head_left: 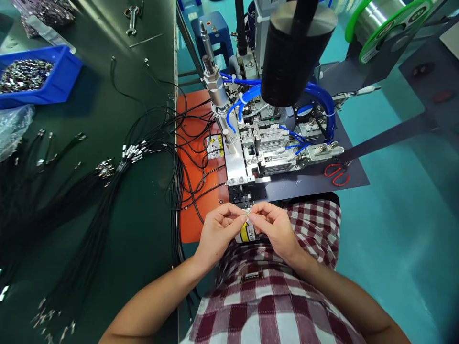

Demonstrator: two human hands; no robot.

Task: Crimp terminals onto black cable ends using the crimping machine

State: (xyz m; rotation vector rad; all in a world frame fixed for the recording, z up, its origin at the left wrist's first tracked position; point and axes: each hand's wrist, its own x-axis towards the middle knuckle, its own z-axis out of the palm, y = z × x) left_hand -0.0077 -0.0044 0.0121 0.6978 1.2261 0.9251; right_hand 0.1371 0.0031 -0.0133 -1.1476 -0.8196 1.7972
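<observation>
My left hand (pixel 223 229) and my right hand (pixel 274 227) meet in front of my body, fingertips pinched together. Between them shows a tiny pale, thin wire end (pixel 247 214); its details are too small to make out. Just beyond the fingertips stands the metal bench machine (pixel 236 167), with blue air tubes and small cylinders. A yellow warning label (pixel 245 234) lies below my fingers. To the left, several black cables (pixel 195 162) loop over the machine's orange base plate (pixel 191 224), some running close to my left hand.
Bundled black cables with metal connectors (pixel 134 152) cover the dark green table (pixel 143 263). A blue bin (pixel 53 88) of small metal parts, a wrench (pixel 132 21) and a plastic bag (pixel 16 126) lie there too. Red-handled scissors (pixel 337 174) and a wire spool (pixel 383 24) are right.
</observation>
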